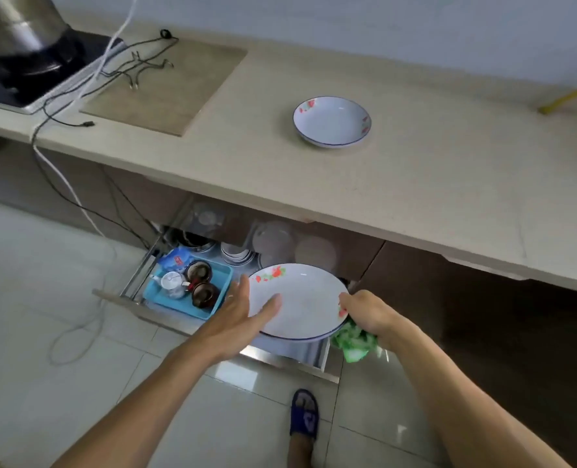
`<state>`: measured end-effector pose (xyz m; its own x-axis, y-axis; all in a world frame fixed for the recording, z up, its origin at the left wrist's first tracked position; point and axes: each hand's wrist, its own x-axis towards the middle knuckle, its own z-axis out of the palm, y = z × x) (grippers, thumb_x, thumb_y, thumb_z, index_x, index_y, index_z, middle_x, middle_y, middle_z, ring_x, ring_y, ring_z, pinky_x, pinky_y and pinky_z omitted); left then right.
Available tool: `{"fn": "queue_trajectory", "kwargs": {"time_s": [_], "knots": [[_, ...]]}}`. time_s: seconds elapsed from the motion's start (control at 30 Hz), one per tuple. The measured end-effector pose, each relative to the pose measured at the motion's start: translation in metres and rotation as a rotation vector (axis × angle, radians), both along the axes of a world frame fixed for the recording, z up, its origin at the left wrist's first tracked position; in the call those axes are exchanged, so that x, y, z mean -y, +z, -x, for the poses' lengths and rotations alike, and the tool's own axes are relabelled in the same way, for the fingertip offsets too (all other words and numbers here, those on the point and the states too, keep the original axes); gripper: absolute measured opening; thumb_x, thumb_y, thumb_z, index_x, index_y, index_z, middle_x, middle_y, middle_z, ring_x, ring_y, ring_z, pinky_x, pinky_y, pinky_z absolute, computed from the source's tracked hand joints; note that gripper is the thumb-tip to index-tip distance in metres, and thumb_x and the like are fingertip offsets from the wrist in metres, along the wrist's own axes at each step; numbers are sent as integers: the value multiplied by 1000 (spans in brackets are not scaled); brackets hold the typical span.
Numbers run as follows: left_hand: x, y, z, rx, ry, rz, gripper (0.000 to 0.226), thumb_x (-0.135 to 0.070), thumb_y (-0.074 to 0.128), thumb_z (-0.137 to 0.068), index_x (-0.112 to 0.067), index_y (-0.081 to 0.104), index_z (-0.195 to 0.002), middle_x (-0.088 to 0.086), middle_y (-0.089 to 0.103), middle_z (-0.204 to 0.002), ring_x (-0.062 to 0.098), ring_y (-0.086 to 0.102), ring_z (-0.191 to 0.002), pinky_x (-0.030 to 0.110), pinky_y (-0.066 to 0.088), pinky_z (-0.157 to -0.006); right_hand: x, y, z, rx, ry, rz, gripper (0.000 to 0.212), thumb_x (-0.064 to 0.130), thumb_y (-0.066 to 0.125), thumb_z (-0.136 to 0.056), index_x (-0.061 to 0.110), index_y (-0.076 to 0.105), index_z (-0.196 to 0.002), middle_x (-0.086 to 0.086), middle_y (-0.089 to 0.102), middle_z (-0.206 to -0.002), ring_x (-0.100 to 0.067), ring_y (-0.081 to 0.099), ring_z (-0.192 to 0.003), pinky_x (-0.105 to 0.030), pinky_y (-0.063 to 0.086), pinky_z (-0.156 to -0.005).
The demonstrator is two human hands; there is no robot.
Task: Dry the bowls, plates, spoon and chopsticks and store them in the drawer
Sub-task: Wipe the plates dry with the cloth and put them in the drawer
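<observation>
A long beige stone tabletop (314, 184) runs along a pale wall, glossy light floor tiles (27, 282) below, and under its front edge the metal pull-out drawer (290, 352) stands open. Over that drawer, a white round plate with red flowers and a thin blue rim (297, 298) sits held between both hands: the left hand (243, 309) lies flat against its near-left edge, fingers straight and spread, while the right hand (364, 312) curls over the right rim, with a green-and-white cloth (354, 339) bunched beneath it. A second white flowered dish (332, 121) rests alone toward the tabletop's back right. Near the left end lies a tan wooden board (165, 86) with thin black cables (135, 67) across it, beside a black stove (27, 69) carrying a steel pot (13, 21). Inside the drawer, a blue plastic tray (192, 288) holds dark cups and a small white teapot, stacked white bowls (234, 255) behind. A blue slipper (304, 413) shows on the floor. No writing readable anywhere.
</observation>
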<state>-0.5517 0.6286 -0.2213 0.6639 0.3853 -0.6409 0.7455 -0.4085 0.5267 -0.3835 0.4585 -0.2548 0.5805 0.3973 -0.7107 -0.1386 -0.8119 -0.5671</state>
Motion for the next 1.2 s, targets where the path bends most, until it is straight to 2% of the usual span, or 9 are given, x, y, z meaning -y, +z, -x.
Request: {"fn": "queue_trajectory", "kwargs": {"time_s": [0.07,0.13,0.23,0.3,0.47,0.63,0.83,0.97,1.2], "knots": [[-27,-31,-8,-30,122,-6,101,-59,51,-95,-20,-19,-157,3,-1,-168,20,12,-153,38,20,-119,-27,-34,-4,-14,15,8,42,28,38,-104,12,60,-72,-4,52,-73,-19,47,-65,-30,37,-62],[-53,-64,-17,-62,214,-36,96,-27,59,-96,-12,-13,-158,12,15,-164,27,31,-145,37,31,-113,-54,-69,-6,-46,13,16,40,27,41,-103,13,60,-71,-4,50,-78,-20,48,-68,-30,37,-64],[-97,-122,-21,-60,350,7,66,-6,57,-90,-12,27,-149,10,53,-133,23,51,-111,35,46,-95,-97,-126,-9,-82,-3,49,31,17,49,-97,13,58,-68,-5,51,-72,-18,46,-63,-30,37,-61],[-123,-162,-22,-84,375,-10,54,-4,57,-88,-14,38,-138,7,56,-120,24,54,-105,37,51,-90,-120,-164,-12,-112,-5,70,25,12,54,-92,11,59,-68,-5,53,-71,-20,49,-65,-30,38,-62],[-169,-265,-25,-153,314,-107,48,-5,60,-91,-12,34,-130,12,57,-121,30,60,-107,38,53,-86,-165,-266,-6,-152,92,144,30,15,52,-97,15,57,-68,1,51,-66,-15,46,-60,-21,40,-55],[-195,-347,-29,-213,188,-195,47,-4,63,-90,-4,36,-128,19,59,-128,36,58,-117,40,47,-94,-184,-352,19,-64,197,236,22,28,43,-103,14,60,-99,-8,54,-98,-22,48,-90,-30,39,-79],[-212,-412,-38,-228,60,-267,51,-8,67,-88,-1,37,-129,23,50,-135,41,54,-123,42,43,-98,-203,-409,28,-13,127,331,37,31,42,-103,3,60,-119,-14,62,-111,-31,59,-102,-35,46,-86],[-216,-438,-49,-226,22,-302,51,-5,66,-88,-3,37,-130,20,38,-139,42,57,-118,42,46,-96,-211,-431,29,73,137,396,34,28,38,-105,3,55,-122,-17,61,-122,-34,58,-114,-34,44,-86],[-221,-470,-65,-224,-89,-367,50,-6,66,-89,-1,38,-129,17,41,-135,37,59,-116,36,48,-90,-214,-449,32,119,160,468,36,26,35,-105,1,53,-125,-19,59,-128,-35,57,-118,-38,47,-95]]}}
